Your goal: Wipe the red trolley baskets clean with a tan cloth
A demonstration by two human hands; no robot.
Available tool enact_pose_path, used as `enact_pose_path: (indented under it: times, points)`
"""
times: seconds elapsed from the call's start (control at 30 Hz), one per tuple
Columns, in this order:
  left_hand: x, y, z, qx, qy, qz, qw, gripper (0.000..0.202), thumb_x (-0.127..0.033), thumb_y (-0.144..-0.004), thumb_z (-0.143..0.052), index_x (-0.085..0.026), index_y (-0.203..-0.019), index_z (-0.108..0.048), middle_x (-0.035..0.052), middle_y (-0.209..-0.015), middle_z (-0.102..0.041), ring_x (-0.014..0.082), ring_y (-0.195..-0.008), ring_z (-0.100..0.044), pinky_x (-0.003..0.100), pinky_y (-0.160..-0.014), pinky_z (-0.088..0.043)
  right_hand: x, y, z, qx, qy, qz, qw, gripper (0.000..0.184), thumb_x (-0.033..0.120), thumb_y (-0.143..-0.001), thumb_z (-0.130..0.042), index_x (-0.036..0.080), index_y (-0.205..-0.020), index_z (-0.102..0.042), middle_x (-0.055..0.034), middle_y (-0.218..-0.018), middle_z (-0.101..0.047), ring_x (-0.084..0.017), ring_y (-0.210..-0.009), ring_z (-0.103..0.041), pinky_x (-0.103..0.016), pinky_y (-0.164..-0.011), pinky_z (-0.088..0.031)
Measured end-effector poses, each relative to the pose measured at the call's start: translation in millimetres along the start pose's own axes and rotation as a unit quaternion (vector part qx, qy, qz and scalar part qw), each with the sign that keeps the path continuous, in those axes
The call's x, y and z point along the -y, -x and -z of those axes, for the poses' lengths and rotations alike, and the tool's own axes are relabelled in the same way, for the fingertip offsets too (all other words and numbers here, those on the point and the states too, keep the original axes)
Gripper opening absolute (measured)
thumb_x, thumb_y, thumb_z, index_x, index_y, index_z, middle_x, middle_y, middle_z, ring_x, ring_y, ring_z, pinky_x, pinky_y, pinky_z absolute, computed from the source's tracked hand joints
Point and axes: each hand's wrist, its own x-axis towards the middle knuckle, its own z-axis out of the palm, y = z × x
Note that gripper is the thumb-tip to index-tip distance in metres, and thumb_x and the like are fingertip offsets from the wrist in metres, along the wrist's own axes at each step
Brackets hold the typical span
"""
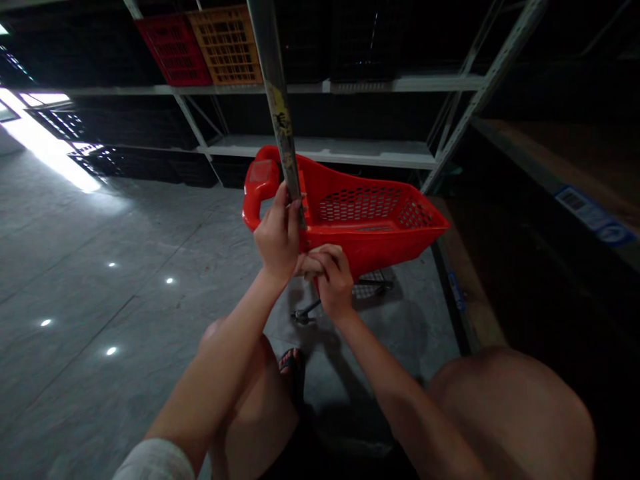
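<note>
A grey metal pole [283,113], with a worn yellow label on its side, runs down from the top of the head view to my hands. At its lower part my left hand [277,240] is closed, thumb and fingers against the metal. Just below and to the right, my right hand [334,277] is curled around a beige, soft-looking thing [310,264], perhaps a folded cloth; my fingers cover much of it. Directly behind both hands stands a red plastic shopping cart [380,247] with a looped handle and perforated basket walls.
Metal shelving [320,150] spans the back, holding a red crate [173,50], an orange crate [227,43] and dark crates. Wooden boards with blue labels [595,213] are on the right. My knees and a sandalled foot [293,367] are below, over grey floor [90,280].
</note>
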Motion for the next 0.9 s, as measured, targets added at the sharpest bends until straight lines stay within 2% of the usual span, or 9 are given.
enact_pose_path:
  times: [0.1, 0.17, 0.37, 0.47, 0.57, 0.67, 0.73, 0.83, 0.9]
  points:
    - [-0.5, 1.3, -1.2, 0.015, -0.001, -0.001, 1.000, 0.045, -0.038, -0.110, -0.042, -0.026, -0.153, -0.049, 0.0060, -0.129, -0.074, 0.0174, -0.111, -0.074, 0.028, -0.093, -0.060, 19.3, -42.6, -8.1, -0.030, -0.028, 0.056, 0.998, 0.038, 0.012, -0.094, -0.049, 0.032, -0.118, -0.069, -0.0050, -0.127, -0.061, -0.023, -0.126, -0.058, -0.046, -0.117, -0.047]
    - [-0.6, 2.1, -2.0, 0.027, 0.000, -0.003, 1.000, 0.046, -0.037, -0.110, -0.042, -0.027, -0.155, -0.046, 0.0059, -0.138, -0.070, 0.0180, -0.118, -0.071, 0.029, -0.096, -0.059, 8.8, -39.0, -11.7, -0.018, -0.018, 0.055, 0.998, 0.036, 0.014, -0.094, -0.050, 0.032, -0.118, -0.069, -0.0055, -0.126, -0.062, -0.023, -0.126, -0.058, -0.048, -0.116, -0.047]
    - [-1.6, 3.4, -5.2, 0.025, -0.006, -0.007, 1.000, 0.047, -0.035, -0.110, -0.039, -0.028, -0.157, -0.043, 0.0058, -0.143, -0.066, 0.0188, -0.123, -0.068, 0.032, -0.102, -0.058, -67.7, 83.7, -8.0, 0.033, 0.076, -0.045, 0.996, 0.032, 0.007, -0.083, -0.050, 0.029, -0.095, -0.070, -0.0056, -0.103, -0.065, -0.023, -0.101, -0.064, -0.042, -0.091, -0.059]
    - [-0.9, 3.8, -6.1, 0.019, -0.017, -0.014, 1.000, 0.047, -0.035, -0.111, -0.039, -0.030, -0.157, -0.042, 0.0047, -0.143, -0.067, 0.0180, -0.123, -0.069, 0.031, -0.101, -0.059, -82.6, 116.8, -2.9, 0.013, 0.079, -0.063, 0.995, 0.032, 0.004, -0.078, -0.046, 0.028, -0.084, -0.066, -0.0041, -0.094, -0.060, -0.020, -0.090, -0.063, -0.035, -0.081, -0.058]
    - [-1.4, 4.3, -6.1, 0.025, -0.023, -0.021, 0.999, 0.048, -0.034, -0.110, -0.039, -0.030, -0.159, -0.039, 0.0045, -0.145, -0.065, 0.0182, -0.127, -0.066, 0.030, -0.101, -0.059, -67.5, 92.3, -0.6, -0.009, 0.078, -0.072, 0.994, 0.035, 0.004, -0.080, -0.044, 0.026, -0.094, -0.068, -0.0062, -0.102, -0.059, -0.020, -0.094, -0.063, -0.034, -0.086, -0.057]
    - [-5.1, 4.5, -5.4, 0.035, -0.023, -0.002, 0.999, 0.048, -0.033, -0.111, -0.037, -0.028, -0.159, -0.039, 0.0055, -0.142, -0.067, 0.0186, -0.129, -0.065, 0.032, -0.104, -0.057, -27.6, 30.6, 0.9, -0.044, 0.055, -0.062, 0.996, 0.037, 0.007, -0.086, -0.049, 0.026, -0.111, -0.069, -0.0074, -0.118, -0.059, -0.022, -0.110, -0.061, -0.040, -0.102, -0.053]
    - [-7.8, 4.4, -4.9, 0.032, -0.017, 0.016, 0.999, 0.047, -0.035, -0.111, -0.037, -0.024, -0.157, -0.042, 0.0079, -0.142, -0.067, 0.0194, -0.129, -0.065, 0.034, -0.107, -0.056, 1.3, -9.6, 2.0, -0.083, 0.030, -0.010, 0.996, 0.032, 0.012, -0.091, -0.052, 0.027, -0.114, -0.069, -0.0068, -0.120, -0.060, -0.023, -0.114, -0.060, -0.042, -0.108, -0.050]
    - [-8.6, 4.4, -4.4, 0.033, 0.018, 0.033, 0.999, 0.048, -0.039, -0.110, -0.038, -0.024, -0.155, -0.044, 0.0080, -0.145, -0.065, 0.0200, -0.132, -0.063, 0.034, -0.111, -0.053, 23.4, -43.2, 6.0, -0.061, 0.045, 0.062, 0.995, 0.034, 0.015, -0.096, -0.050, 0.029, -0.121, -0.068, -0.0061, -0.123, -0.062, -0.022, -0.120, -0.058, -0.042, -0.111, -0.046]
    - [-7.4, 4.6, -4.2, 0.037, 0.040, 0.038, 0.998, 0.049, -0.040, -0.110, -0.039, -0.027, -0.156, -0.043, 0.0059, -0.146, -0.064, 0.0192, -0.133, -0.062, 0.033, -0.113, -0.051, 15.0, -47.5, 15.0, -0.018, 0.089, 0.081, 0.993, 0.034, 0.014, -0.095, -0.052, 0.030, -0.120, -0.070, -0.0059, -0.124, -0.065, -0.023, -0.120, -0.057, -0.042, -0.110, -0.045]
